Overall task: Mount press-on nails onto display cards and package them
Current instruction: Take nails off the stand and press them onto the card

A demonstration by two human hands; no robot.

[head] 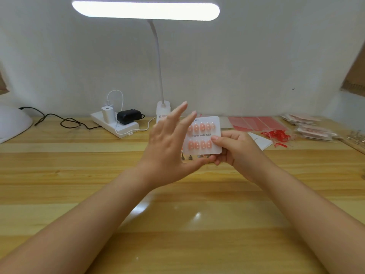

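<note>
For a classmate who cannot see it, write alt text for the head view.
The right hand pinches a white display card of pink press-on nails above a wooden table, while the left hand, fingers straight, rests against its left edge. Behind stand a lamp and power strip.
</note>
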